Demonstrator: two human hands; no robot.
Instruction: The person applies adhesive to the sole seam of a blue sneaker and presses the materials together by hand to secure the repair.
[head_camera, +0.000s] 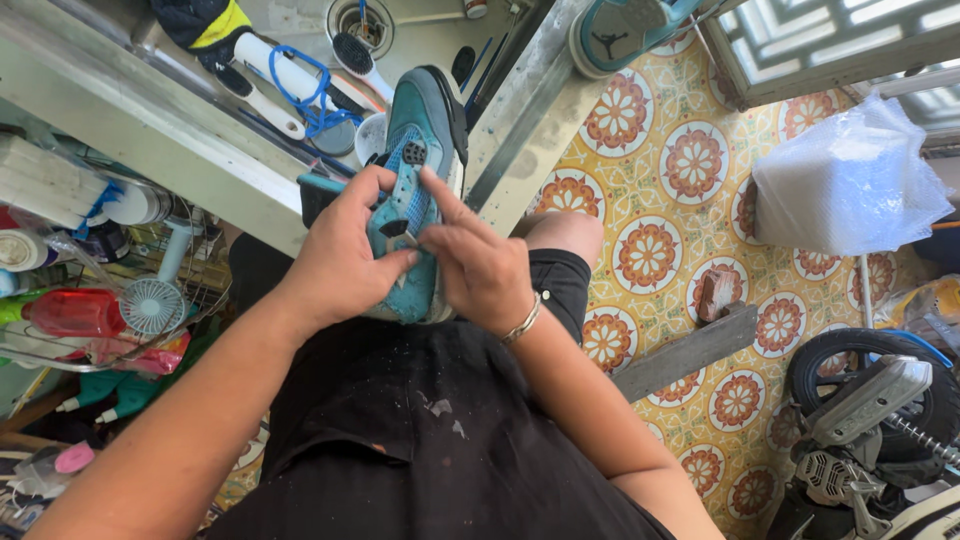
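**Teal sneaker held in both hands over the lap, clutter all around**

So the teal sneaker (415, 190) sits right in front of the person, propped toe-up above the lap, its heel end down between the two hands. The left hand (340, 255) wraps the shoe's left side, fingers curled around it, thumb tip pressing near the lace area. The right hand (480, 265) comes in from the other side, index finger stretched up along the tongue and thumb pinching toward the left thumb, looks like both are nipping a small bit at the eyelets, too small to say what exactly. A silver bracelet (522, 322) sits on the right wrist.

Just beyond the hands there's a sink (300, 40) with brushes (355, 55) and a blue cord (300, 85) lying in it, and its metal edge crosses right behind the shoe. Further up to the right of the hands, a second sneaker (620, 30) rests sole-up.

Left of the left hand: a small white fan (152, 305), a red bottle (70, 312) lying down, and white containers (40, 180), all jammed together under the counter.

Well off to the right of the right hand, a white bubble-wrapped bundle (845, 180) sits on the patterned floor tiles (650, 250), with a grey plank (690, 352) nearer and a scooter wheel (860, 380) below that.
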